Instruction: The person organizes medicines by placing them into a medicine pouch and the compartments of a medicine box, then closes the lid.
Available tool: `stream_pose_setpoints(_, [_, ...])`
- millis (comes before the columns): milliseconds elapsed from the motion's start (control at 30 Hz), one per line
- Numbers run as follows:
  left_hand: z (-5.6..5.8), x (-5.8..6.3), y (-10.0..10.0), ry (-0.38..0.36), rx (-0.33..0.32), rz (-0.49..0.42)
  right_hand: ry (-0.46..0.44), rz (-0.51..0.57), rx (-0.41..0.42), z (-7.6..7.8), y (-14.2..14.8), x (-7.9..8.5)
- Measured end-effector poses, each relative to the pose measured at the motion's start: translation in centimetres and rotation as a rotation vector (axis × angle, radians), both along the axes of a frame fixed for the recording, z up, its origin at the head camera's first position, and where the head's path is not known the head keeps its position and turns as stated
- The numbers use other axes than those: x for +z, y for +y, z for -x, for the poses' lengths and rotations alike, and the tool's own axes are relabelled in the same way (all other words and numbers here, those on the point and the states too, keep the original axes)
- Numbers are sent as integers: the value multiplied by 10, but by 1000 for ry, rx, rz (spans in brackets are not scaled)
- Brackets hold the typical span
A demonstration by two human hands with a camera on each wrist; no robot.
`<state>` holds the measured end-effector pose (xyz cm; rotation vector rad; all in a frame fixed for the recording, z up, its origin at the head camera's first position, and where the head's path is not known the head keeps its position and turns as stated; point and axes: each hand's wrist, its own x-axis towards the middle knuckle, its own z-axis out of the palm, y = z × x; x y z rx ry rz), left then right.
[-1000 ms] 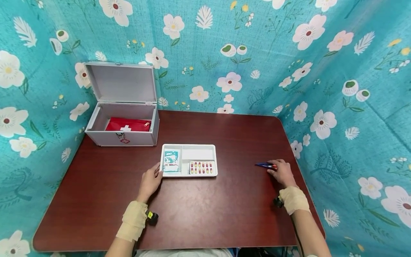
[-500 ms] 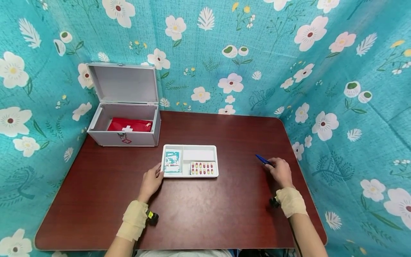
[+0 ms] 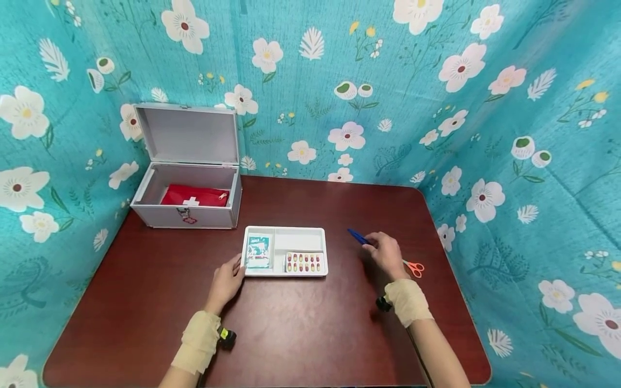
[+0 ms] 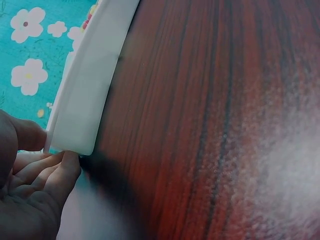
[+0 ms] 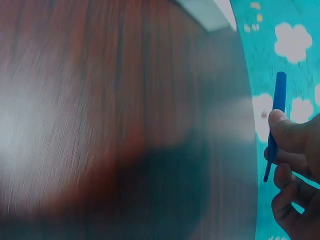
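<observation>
My left hand (image 3: 227, 284) pinches the left end of a white compartment tray (image 3: 299, 232), thumb at the rim and fingers against the outside of the wall in the left wrist view. The tray holds a teal-and-white packet (image 3: 259, 251) in its left compartment and a blister pack of capsules (image 3: 303, 262) at front right. Right of the tray, my right hand (image 3: 385, 253) pinches slim blue tweezers (image 5: 278, 95) between thumb and fingers. They are held above the table, wide end pointing away from the hand. Orange-handled scissors (image 3: 415, 268) lie behind this hand, their blades mostly hidden by it.
An open silver case (image 3: 189, 217) stands at the back left, its lid raised, with a red pouch (image 3: 194, 196) bearing a white cross inside. Floral teal curtains (image 3: 301, 108) border the dark wooden table (image 3: 291, 334) at the back and sides.
My right hand has picked up the tweezers and carried them left toward the tray, leaving the scissors uncovered at the right. The left hand keeps its hold on the tray.
</observation>
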<state>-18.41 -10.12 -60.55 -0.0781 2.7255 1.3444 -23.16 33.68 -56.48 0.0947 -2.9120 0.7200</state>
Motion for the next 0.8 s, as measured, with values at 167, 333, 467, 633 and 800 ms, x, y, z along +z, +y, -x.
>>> stream_pose_setpoints(167, [-1,-1,-1,5,9,-1,6,64,81,12,-39,-1])
stream_pose_setpoints(333, [-1,-2,1,9,8,-7,26,81,160,22,-72,-4])
stream_pose_setpoints(467, [-3,-5,2,15,26,-19,12,83,217,30,-93,-6])
stream_pose_setpoints(633, [-3,-5,2,21,40,-29,-42,50,281,42,-112,-8])
stream_pose_setpoints(800, [-1,-3,3,6,46,-25,-116,-51,335,53,-125,-10])
